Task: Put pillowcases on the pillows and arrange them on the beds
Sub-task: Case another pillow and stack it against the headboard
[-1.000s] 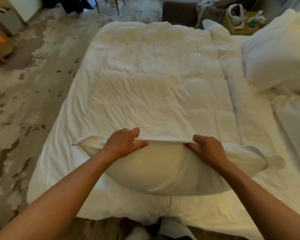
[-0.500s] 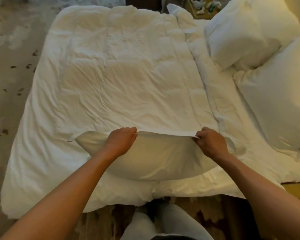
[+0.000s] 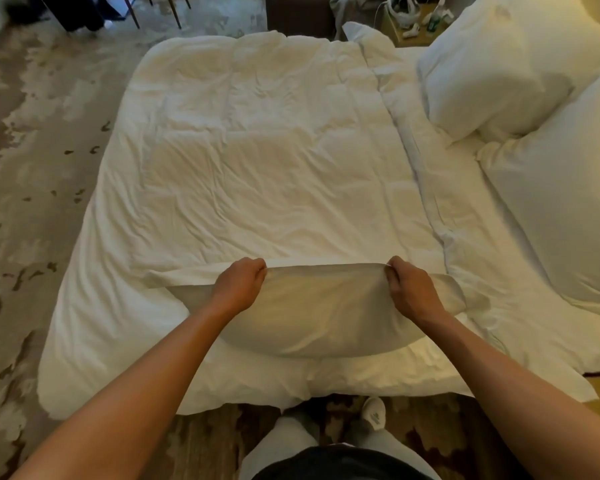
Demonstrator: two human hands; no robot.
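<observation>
A white pillow in its pillowcase [image 3: 323, 317] lies across the near edge of the bed [image 3: 257, 161], long side facing me. My left hand [image 3: 241, 284] grips the top hem of the pillowcase left of centre. My right hand [image 3: 411, 289] grips the same hem further right, fingers curled round the cloth. The hem is stretched taut between both fists. Two more white pillows [image 3: 499, 67] [image 3: 561, 188] lie at the head of the bed on the right.
A white duvet covers the bed, with a folded-back band [image 3: 420, 161] running along its right part. Patterned carpet [image 3: 25, 174] lies to the left. A bedside table [image 3: 416, 22] with small items stands at the back right; chair legs [image 3: 153, 10] at the back left.
My hands have moved further apart along the hem, pulling it tight and flat. The view has tilted and shifted a little.
</observation>
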